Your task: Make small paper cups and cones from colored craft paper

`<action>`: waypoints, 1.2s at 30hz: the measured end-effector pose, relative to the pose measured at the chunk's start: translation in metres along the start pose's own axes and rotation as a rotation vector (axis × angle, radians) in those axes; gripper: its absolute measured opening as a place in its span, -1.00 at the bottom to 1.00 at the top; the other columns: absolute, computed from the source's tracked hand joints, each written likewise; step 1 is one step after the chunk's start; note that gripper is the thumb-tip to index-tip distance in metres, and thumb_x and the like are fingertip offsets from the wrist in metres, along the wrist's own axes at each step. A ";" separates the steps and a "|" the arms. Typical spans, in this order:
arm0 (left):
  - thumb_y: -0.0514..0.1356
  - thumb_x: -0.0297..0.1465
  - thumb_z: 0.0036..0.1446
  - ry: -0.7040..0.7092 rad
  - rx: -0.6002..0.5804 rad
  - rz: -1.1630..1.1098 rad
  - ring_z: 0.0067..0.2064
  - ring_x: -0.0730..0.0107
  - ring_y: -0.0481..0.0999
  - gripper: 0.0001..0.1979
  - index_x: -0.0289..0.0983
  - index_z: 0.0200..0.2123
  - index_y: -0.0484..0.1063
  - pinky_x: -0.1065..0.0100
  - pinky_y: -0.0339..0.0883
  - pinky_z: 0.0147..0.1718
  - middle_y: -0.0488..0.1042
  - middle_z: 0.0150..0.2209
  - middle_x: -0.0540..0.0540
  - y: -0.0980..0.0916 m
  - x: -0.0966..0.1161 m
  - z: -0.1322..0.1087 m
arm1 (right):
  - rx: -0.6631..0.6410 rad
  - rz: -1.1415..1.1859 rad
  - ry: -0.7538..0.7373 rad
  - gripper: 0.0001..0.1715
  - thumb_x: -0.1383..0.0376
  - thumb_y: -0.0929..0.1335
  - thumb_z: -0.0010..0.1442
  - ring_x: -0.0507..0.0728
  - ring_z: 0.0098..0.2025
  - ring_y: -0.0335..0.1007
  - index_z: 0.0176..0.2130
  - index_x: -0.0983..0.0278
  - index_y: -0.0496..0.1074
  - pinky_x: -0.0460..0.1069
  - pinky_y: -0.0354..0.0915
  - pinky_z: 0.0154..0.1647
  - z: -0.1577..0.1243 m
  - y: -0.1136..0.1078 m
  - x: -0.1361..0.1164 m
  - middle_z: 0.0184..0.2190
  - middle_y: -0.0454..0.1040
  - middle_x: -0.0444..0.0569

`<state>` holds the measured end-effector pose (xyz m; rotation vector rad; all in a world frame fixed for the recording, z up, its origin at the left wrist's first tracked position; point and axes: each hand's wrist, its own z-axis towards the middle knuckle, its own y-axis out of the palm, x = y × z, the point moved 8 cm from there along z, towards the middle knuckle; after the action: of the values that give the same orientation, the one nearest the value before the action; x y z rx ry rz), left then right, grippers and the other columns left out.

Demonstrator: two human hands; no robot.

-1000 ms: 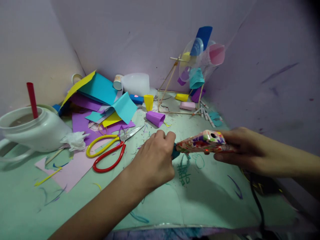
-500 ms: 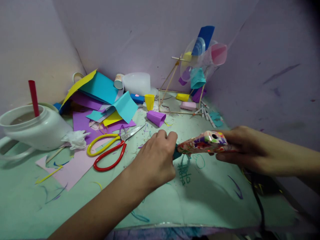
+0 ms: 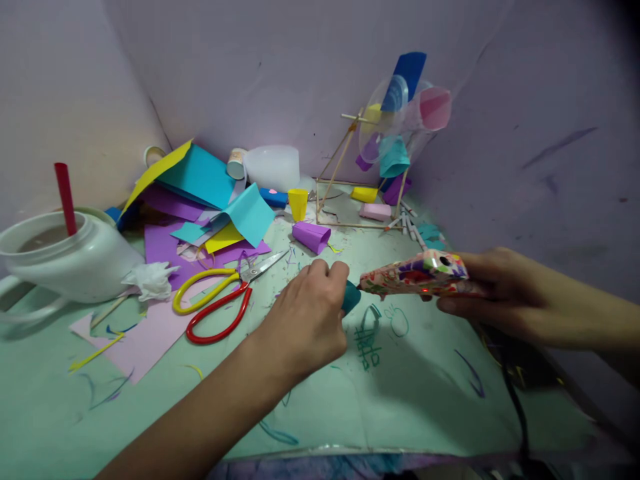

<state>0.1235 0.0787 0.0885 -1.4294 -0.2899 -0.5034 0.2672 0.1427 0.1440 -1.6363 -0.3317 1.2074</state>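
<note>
My right hand (image 3: 510, 293) grips a glue gun (image 3: 413, 277) covered in a multicoloured pattern, with a small red light showing on its side. Its nozzle points left. Closed fingers of my left hand (image 3: 313, 310) hold a teal paper piece (image 3: 352, 297); only its right end shows, and the fingers hide the rest. A narrow gap separates the nozzle from that paper. Under both hands, the pale green table cover (image 3: 410, 413) carries green pen drawings. Beyond my left hand lies a purple paper cup (image 3: 311, 237), and a yellow paper cup (image 3: 298, 205) stands behind it.
Scissors (image 3: 215, 307) with yellow and red handles lie partly open at left. Coloured paper sheets (image 3: 197, 173) pile up behind them. A white jug (image 3: 75, 263) with liquid stands far left. At the back right is a stick frame (image 3: 345, 147) with a cup-bearing wheel. A black cord (image 3: 515, 407) hangs at right.
My right hand has drawn the glue gun a little to the right, and its nozzle has come away from the teal paper. More of the paper's end now shows.
</note>
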 end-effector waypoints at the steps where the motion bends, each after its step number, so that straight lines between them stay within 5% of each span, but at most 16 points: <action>1: 0.11 -0.56 -0.05 -0.002 0.003 -0.001 -0.20 0.12 0.39 -0.67 -0.26 -0.15 0.23 0.14 0.34 -0.28 0.30 -0.24 -0.14 0.000 0.000 0.000 | -0.015 0.048 0.021 -0.65 0.19 0.36 0.11 0.08 -0.51 0.39 -0.07 0.13 0.48 -0.11 0.32 -0.53 -0.002 0.000 0.004 -0.56 0.44 -0.15; 3: 0.12 -0.54 -0.04 -0.004 0.005 -0.003 -0.19 0.11 0.39 -0.65 -0.26 -0.12 0.23 0.13 0.34 -0.27 0.31 -0.23 -0.14 0.000 -0.001 0.000 | -0.030 0.163 0.067 -0.60 0.17 0.38 0.10 0.12 -0.44 0.44 -0.03 0.10 0.45 -0.10 0.37 -0.47 -0.006 0.001 0.014 -0.50 0.49 -0.13; 7: 0.15 -0.53 -0.04 -0.001 0.013 -0.011 -0.17 0.10 0.40 -0.63 -0.29 -0.10 0.24 0.11 0.35 -0.23 0.33 -0.20 -0.17 -0.001 -0.002 -0.001 | 0.151 0.344 0.176 -0.68 0.13 0.43 0.02 0.17 -0.31 0.49 -0.16 0.07 0.53 -0.03 0.43 -0.28 -0.017 -0.003 0.039 -0.31 0.56 -0.09; 11: 0.17 -0.55 -0.05 0.009 0.021 -0.031 -0.09 0.09 0.39 -0.60 -0.32 -0.07 0.24 0.09 0.33 -0.12 0.35 -0.16 -0.20 -0.001 -0.003 -0.001 | 0.130 0.418 0.215 -0.69 0.16 0.41 0.05 0.18 -0.30 0.50 -0.14 0.06 0.53 0.00 0.44 -0.27 -0.025 0.012 0.045 -0.27 0.56 -0.08; 23: 0.16 -0.57 -0.06 0.023 0.031 -0.025 -0.06 0.08 0.38 -0.59 -0.35 -0.07 0.26 0.07 0.32 -0.08 0.37 -0.14 -0.24 -0.002 -0.002 -0.001 | -0.001 0.155 -0.037 -0.60 0.26 0.33 0.16 0.10 -0.40 0.45 0.02 0.14 0.43 -0.11 0.35 -0.48 -0.007 0.020 0.012 -0.36 0.53 -0.08; 36: 0.15 -0.55 -0.05 0.005 0.015 -0.026 -0.07 0.07 0.39 -0.59 -0.31 -0.07 0.24 0.06 0.34 -0.11 0.36 -0.13 -0.22 -0.001 -0.002 0.000 | 0.016 -0.018 -0.055 -0.76 0.27 0.30 0.15 0.00 -0.60 0.10 -0.16 0.22 0.44 -0.14 0.09 -0.65 -0.004 0.020 0.014 -0.58 0.30 -0.19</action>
<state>0.1211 0.0787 0.0882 -1.4109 -0.3079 -0.5251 0.2700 0.1414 0.1195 -1.5851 -0.3696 1.2396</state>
